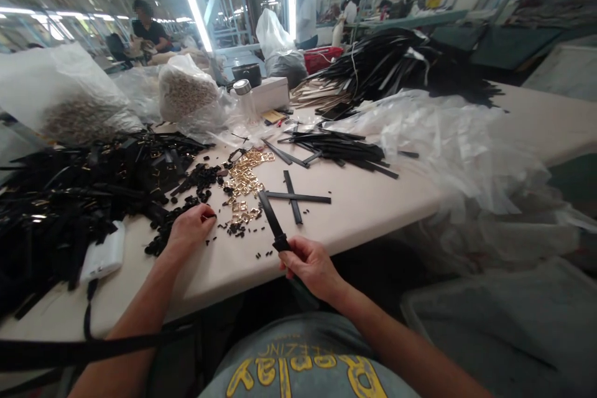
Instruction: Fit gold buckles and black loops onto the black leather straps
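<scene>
My right hand (308, 264) is closed on a black strap (271, 214), which stands up at a slant from the fingers. A black loop (280, 241) sits around the strap just above my fingertips. My left hand (192, 227) is closed in a pinch, with a small black piece at its fingertips; its exact shape is too small to make out. Beside that hand lies a pile of small black loops (203, 180). Gold buckles (247, 174) are heaped just beyond, between the two hands. Two black straps (303, 197) lie crossed on the table beyond my right hand.
Finished-looking black straps with buckles (93, 180) cover the table's left side, near a white power bank (105, 255). More straps (340, 146), plastic sheeting (448, 137) and a large strap bundle (401, 68) lie right. A glass bottle (245, 99) stands behind. Another person (150, 31) works far left.
</scene>
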Demonstrator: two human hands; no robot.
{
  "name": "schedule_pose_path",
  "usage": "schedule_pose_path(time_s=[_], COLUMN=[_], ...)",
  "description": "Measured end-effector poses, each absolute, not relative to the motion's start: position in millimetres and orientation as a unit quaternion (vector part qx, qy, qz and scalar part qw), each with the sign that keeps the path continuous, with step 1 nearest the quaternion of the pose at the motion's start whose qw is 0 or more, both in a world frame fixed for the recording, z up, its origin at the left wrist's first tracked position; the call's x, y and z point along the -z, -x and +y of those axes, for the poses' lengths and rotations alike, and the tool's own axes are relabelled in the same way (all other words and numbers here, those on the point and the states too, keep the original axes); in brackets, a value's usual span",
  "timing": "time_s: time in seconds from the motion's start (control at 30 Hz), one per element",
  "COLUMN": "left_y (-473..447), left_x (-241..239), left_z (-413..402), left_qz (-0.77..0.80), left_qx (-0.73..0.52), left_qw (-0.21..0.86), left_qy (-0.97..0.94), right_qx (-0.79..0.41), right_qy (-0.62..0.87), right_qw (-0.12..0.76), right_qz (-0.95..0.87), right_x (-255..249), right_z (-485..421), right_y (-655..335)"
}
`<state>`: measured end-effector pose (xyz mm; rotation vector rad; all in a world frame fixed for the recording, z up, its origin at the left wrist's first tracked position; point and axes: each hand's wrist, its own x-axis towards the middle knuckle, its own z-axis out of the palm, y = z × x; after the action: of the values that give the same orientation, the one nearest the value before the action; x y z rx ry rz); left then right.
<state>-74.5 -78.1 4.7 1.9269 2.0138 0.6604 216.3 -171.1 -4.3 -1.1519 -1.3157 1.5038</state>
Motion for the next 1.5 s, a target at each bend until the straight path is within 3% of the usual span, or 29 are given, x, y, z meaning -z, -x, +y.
schedule_pose_path(time_s=[0.13, 0.3, 0.8, 1.1, 1.33, 1.5], left_y=[40, -13, -39, -28, -19, -25], left_x=[-5, -3, 1, -12, -5, 1], left_z=[-111, -155, -170, -169, -165, -170], left_qz=[0.609, 0.53, 0.499, 0.556, 0.513, 0.519], left_qx=[-0.414, -0.465, -0.483, -0.396, -0.356, -0.376], left_qw=[0.408, 0.542, 0.612, 0.492, 0.616, 0.616], left_qy=[-0.54, -0.457, -0.379, -0.54, -0.48, -0.458], right_qx=[-0.586, -0.581, -0.508, -0.454, -0.371, -0.337], right_qy=[0.464, 0.452, 0.468, 0.478, 0.465, 0.467], right_qw=[0.405, 0.402, 0.363, 0.286, 0.268, 0.255], right_qz=[-0.527, -0.544, -0.626, -0.695, -0.757, -0.777], right_x=[10, 11, 10, 2, -1, 0], right_z=[-170, -172, -176, -173, -175, -175], right_y=[-214, -211, -217, -223, -222, -221])
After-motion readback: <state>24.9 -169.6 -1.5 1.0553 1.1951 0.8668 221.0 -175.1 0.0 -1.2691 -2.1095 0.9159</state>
